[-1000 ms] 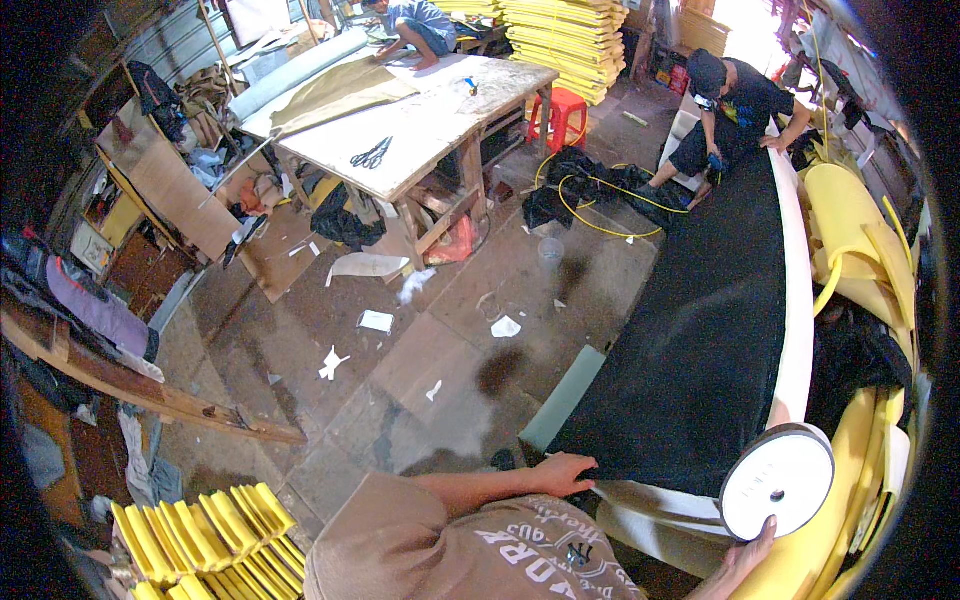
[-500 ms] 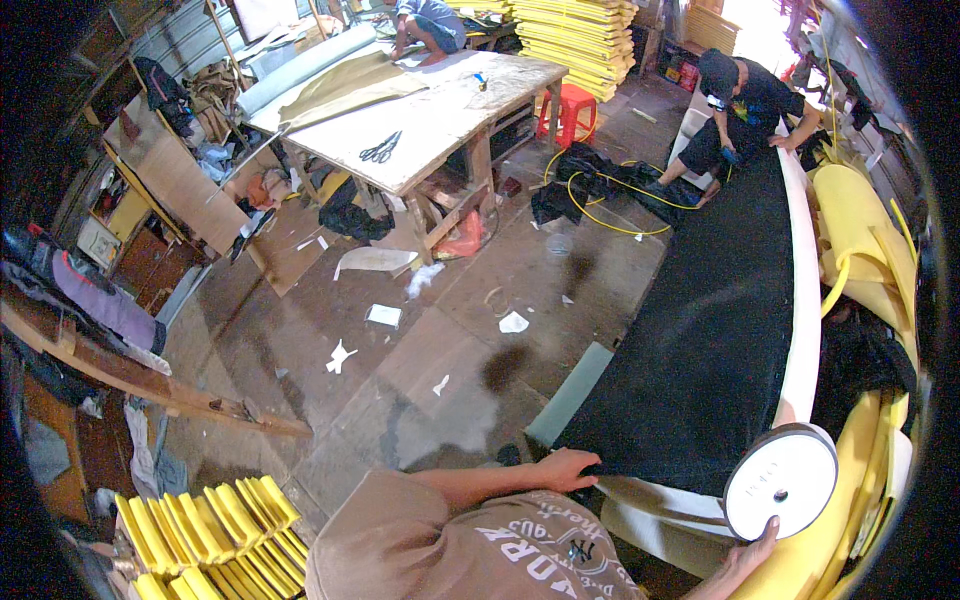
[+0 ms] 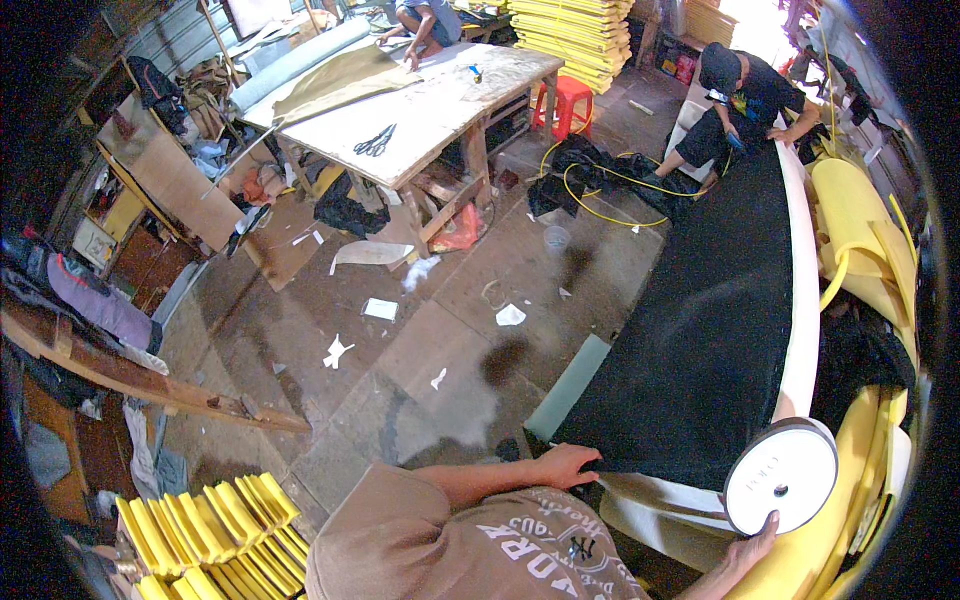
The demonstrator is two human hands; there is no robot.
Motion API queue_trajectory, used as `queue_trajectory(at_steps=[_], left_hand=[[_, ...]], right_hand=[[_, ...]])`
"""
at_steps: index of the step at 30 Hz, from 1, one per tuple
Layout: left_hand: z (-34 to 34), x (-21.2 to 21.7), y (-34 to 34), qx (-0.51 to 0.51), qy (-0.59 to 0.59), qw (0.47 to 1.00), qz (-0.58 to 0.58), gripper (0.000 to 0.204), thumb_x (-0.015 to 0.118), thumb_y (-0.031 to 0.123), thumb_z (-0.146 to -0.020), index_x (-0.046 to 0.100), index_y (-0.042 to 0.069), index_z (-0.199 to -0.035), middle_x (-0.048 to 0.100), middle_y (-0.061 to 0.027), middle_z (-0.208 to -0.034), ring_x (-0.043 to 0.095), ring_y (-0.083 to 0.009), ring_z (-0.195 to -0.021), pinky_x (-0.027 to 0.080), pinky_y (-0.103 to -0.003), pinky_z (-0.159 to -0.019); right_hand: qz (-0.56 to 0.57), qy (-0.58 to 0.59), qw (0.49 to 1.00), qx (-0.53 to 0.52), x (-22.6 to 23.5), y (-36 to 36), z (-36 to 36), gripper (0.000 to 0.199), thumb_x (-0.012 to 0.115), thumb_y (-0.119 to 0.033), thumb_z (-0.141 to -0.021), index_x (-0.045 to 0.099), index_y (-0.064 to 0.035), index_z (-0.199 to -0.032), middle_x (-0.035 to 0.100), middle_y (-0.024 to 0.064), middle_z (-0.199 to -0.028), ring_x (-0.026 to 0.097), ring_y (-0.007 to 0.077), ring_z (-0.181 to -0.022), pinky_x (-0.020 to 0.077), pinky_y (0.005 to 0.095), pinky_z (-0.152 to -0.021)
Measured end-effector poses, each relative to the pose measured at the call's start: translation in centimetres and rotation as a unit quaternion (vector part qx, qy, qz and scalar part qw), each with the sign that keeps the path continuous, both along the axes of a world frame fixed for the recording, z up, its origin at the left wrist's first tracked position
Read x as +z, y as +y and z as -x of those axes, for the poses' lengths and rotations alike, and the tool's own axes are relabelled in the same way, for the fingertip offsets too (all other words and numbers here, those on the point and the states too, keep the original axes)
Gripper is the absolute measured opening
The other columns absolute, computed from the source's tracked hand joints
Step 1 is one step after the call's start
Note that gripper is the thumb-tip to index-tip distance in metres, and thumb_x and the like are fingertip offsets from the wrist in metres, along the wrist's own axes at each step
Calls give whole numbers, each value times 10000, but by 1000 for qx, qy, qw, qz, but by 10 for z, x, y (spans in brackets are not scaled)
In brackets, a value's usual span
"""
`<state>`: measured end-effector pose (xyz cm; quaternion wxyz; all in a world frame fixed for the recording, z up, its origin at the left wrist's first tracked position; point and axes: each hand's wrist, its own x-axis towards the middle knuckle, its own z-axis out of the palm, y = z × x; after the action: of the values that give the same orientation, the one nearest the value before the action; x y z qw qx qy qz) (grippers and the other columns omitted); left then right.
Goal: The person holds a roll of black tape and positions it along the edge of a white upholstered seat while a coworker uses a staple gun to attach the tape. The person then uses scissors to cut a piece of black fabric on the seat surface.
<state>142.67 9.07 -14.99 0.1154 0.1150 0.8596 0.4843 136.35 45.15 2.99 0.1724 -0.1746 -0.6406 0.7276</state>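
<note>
A long black fabric sheet (image 3: 715, 330) lies over a white foam panel (image 3: 803, 270) that runs away from me on the right. My left hand (image 3: 565, 466) rests flat on the near edge of the black fabric. My right hand (image 3: 748, 550) holds up a large round white roll of tape (image 3: 781, 476) from below, beside the panel's near end. At the far end, a person in dark clothes (image 3: 740, 105) crouches over the same fabric.
Yellow foam pieces (image 3: 855, 230) pile along the right. A wooden worktable (image 3: 420, 100) with scissors (image 3: 375, 142) stands at the back, another person (image 3: 425, 20) beside it. Yellow foam strips (image 3: 210, 530) lie lower left. Paper scraps and a yellow hose (image 3: 600, 190) litter the floor.
The view has shifted slightly, with the scene sliding a little rightward and down. Both hands keep their places on the fabric edge and the tape roll.
</note>
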Motion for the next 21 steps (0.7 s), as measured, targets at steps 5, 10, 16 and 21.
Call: queue_trajectory(at_steps=[5,10,16,21], left_hand=[[-1,21,-6,-7,-33,999,18,439,599,345,-848,544,15,-1132,613,-193,-1074,570,-382,-1021,456,-474,-853],[2,15,-5,-19,-34,999,22,444,596,339,-850,542,7,-1140,608,-195,-1093,570,-381,-1026,462,-469,-855],[-1,-1,-1,14,52,998,-12,393,579,360,-854,562,24,-1057,624,-196,-931,608,-393,-882,483,-481,-766],[-1,-1,0,21,48,999,-12,383,581,359,-853,573,26,-1041,625,-196,-925,608,-394,-880,483,-481,-764]], right_hand=[[40,15,999,-4,-17,15,7,700,652,-314,-820,373,63,-1338,504,157,-1292,505,278,-1160,406,409,-975],[21,2,1000,-19,-9,6,5,678,616,-299,-837,363,84,-1336,489,192,-1290,515,310,-1151,430,433,-957],[30,8,1000,4,-10,10,6,661,595,-278,-844,353,75,-1347,482,213,-1287,519,325,-1148,456,446,-932],[32,4,999,9,-10,10,4,658,598,-281,-843,355,59,-1351,486,208,-1286,521,324,-1144,456,450,-931]])
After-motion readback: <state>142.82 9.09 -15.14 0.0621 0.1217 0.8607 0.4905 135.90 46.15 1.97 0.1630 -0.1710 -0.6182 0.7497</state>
